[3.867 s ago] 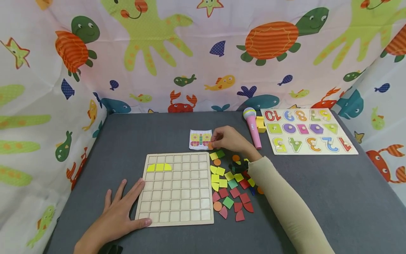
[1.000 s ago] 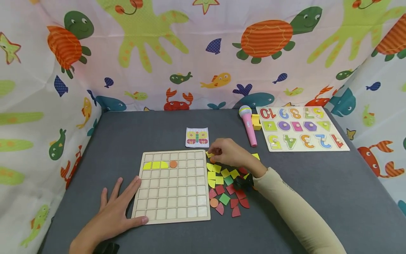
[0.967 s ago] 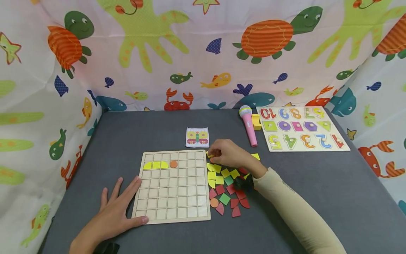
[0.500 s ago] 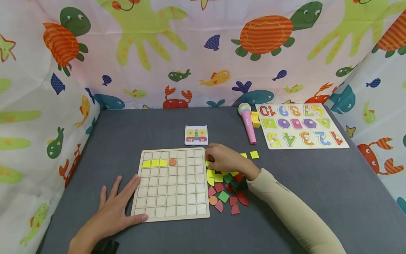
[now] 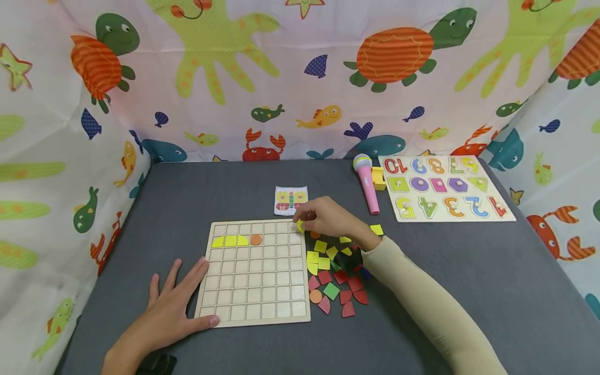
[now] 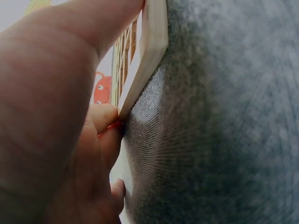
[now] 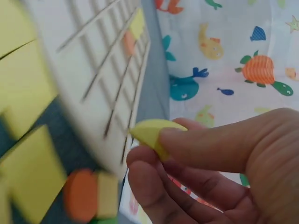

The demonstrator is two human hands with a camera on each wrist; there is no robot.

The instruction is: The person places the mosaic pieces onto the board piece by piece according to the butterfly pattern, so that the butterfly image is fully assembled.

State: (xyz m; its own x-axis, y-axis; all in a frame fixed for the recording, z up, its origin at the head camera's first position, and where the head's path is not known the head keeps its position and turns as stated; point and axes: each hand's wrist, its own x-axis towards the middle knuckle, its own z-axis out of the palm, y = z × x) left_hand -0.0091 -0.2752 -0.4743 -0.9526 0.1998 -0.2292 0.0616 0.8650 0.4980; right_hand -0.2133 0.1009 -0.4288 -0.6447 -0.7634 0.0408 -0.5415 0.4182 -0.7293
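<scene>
A wooden grid board (image 5: 253, 281) lies in the middle of the head view. In its second row sit several yellow tiles (image 5: 230, 240) side by side and an orange round tile (image 5: 256, 239). My left hand (image 5: 164, 307) rests spread against the board's left edge, its thumb on the near left corner. Over the far right corner, my right hand (image 5: 330, 217) pinches a yellow quarter-circle tile (image 7: 152, 133) between thumb and fingers. Behind the board lies a small card (image 5: 290, 200) with a butterfly pattern, partly overlapped by the right hand's fingertips.
Loose red tiles (image 5: 324, 277), yellow, green and orange ones lie right of the board, some hidden under the right wrist. Farther back are a pink toy microphone (image 5: 367, 185), yellow blocks (image 5: 378, 178) and a number puzzle board (image 5: 450, 188). A patterned cloth (image 5: 300, 78) hangs behind the table.
Since the oldest frame, the orange round tile has been set in the second row. The right hand reached into the loose tiles, then came up leftward with a yellow tile. The left hand stays put.
</scene>
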